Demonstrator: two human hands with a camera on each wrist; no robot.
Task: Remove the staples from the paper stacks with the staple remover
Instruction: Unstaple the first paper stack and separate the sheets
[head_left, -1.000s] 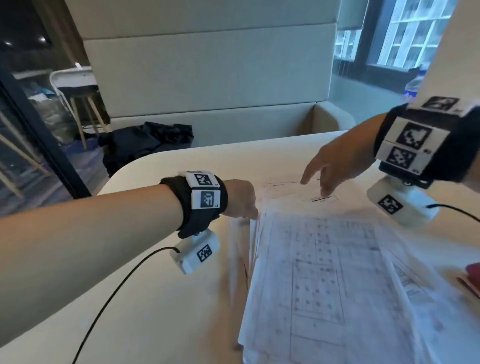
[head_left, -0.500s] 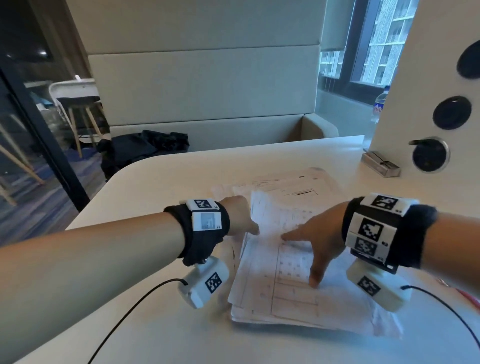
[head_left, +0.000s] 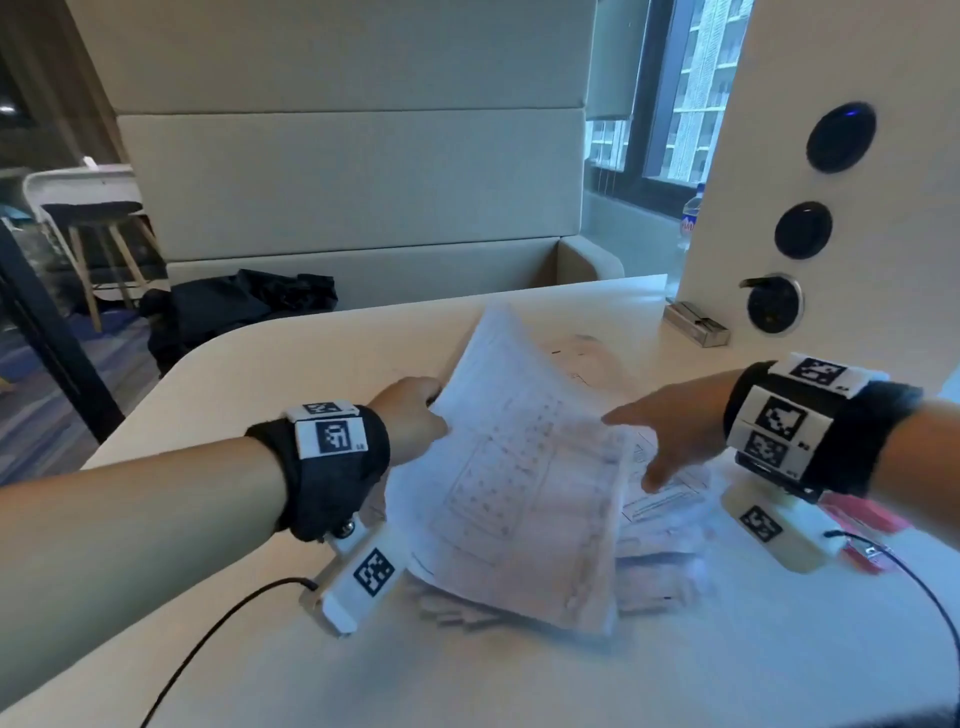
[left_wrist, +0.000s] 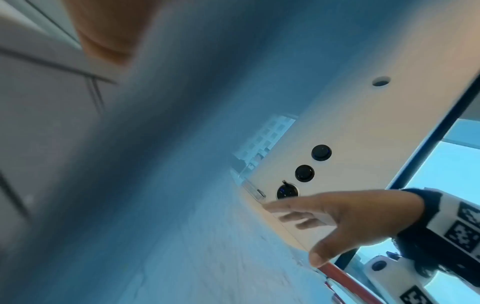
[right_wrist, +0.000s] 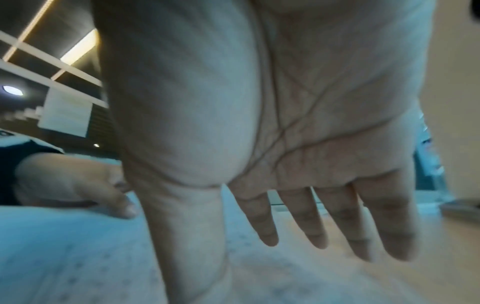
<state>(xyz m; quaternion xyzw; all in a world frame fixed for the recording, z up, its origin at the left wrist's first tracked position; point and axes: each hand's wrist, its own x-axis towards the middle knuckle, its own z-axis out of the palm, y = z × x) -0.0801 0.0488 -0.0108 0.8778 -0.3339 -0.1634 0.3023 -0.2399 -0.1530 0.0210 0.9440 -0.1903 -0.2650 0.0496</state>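
A stack of printed sheets (head_left: 519, 467) is lifted off the table and tilted, its far corner raised. My left hand (head_left: 415, 415) grips its left edge. More printed sheets (head_left: 660, 519) lie flat underneath on the beige table (head_left: 260, 374). My right hand (head_left: 660, 436) is open with its fingers spread over the right side of the papers; the right wrist view shows the straight fingers (right_wrist: 311, 226) above the sheets (right_wrist: 64, 257). A red object (head_left: 857, 514), perhaps the staple remover, lies partly hidden behind my right wrist. No staple is visible.
A small metal box (head_left: 696, 325) sits at the foot of a white panel with round black sockets (head_left: 802, 228) on the right. A padded bench (head_left: 363, 270) with a black bag (head_left: 234, 306) stands beyond the table. Cables (head_left: 218, 623) trail from both wrists.
My left hand has raised the top stack by its left edge, so it now tilts up. My right hand has slid from the middle of the sheets to their right side.
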